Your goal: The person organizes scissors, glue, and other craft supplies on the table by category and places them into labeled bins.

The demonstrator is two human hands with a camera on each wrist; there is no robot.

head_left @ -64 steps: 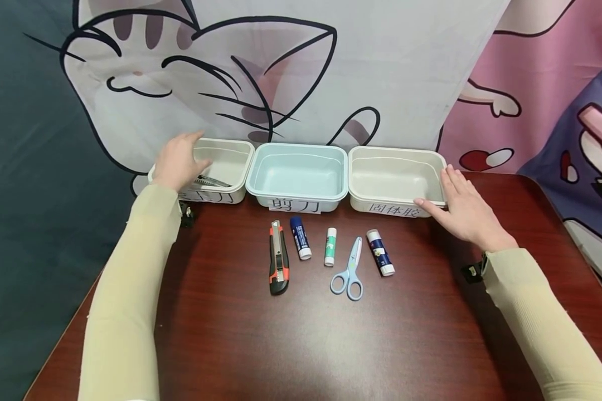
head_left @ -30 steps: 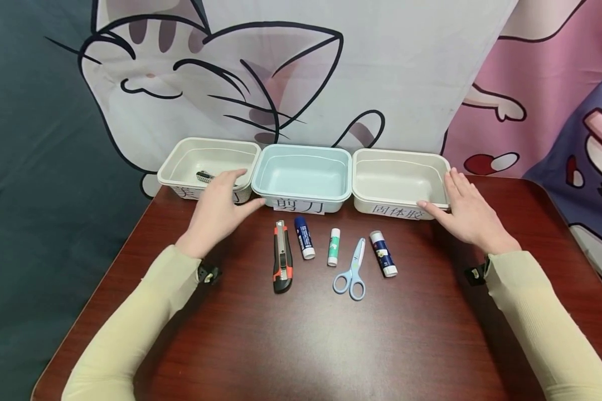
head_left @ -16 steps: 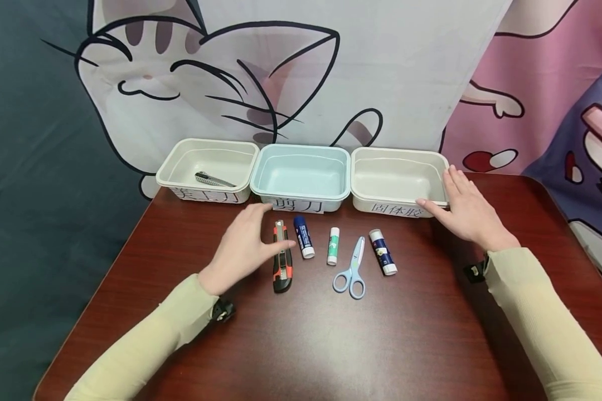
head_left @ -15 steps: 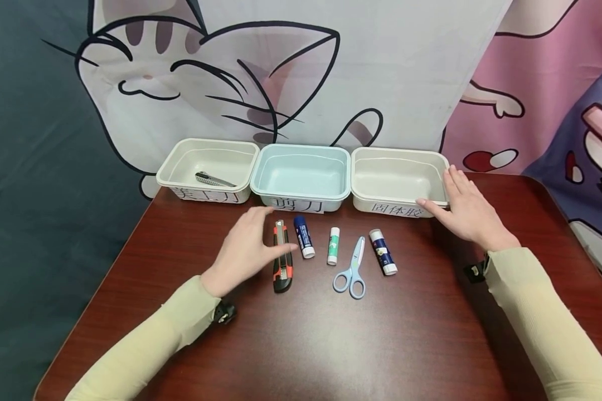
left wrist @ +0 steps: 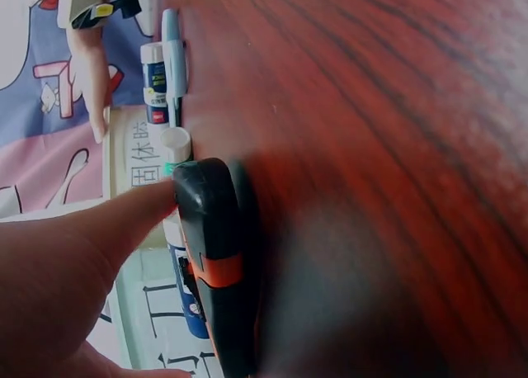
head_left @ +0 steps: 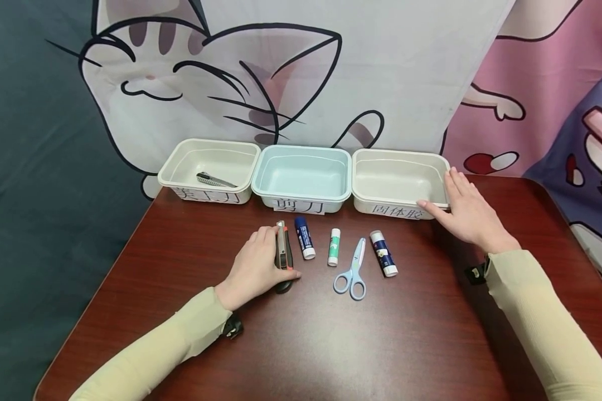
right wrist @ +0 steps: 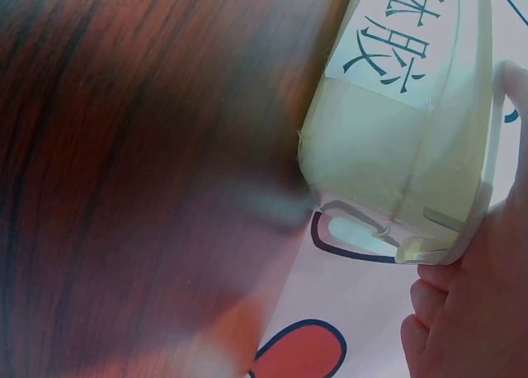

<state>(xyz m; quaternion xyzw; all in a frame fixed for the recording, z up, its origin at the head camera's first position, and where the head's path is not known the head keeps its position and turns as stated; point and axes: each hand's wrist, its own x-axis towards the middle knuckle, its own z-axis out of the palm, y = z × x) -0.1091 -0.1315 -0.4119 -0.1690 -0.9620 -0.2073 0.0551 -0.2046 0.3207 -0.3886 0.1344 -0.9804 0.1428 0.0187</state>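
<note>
One reddish-brown tabletop (head_left: 381,345), with two cream tubs (head_left: 396,175) and one blue tub (head_left: 301,175) between them along the back. Two hands: the right hand (head_left: 474,214) is touching the rim of the right-hand cream one, fingers straight, thumb spread apart. The left hand (head_left: 255,266) is clamped on the big cutter (head_left: 283,245) in front of the blue tub — can't tell if it's off the surface. Then one pair of scissors (head_left: 352,275), one small cutter (head_left: 214,180) lying in the left-hand cream one, and three glue sticks (head_left: 305,238) — two blue, one smaller green.
</note>
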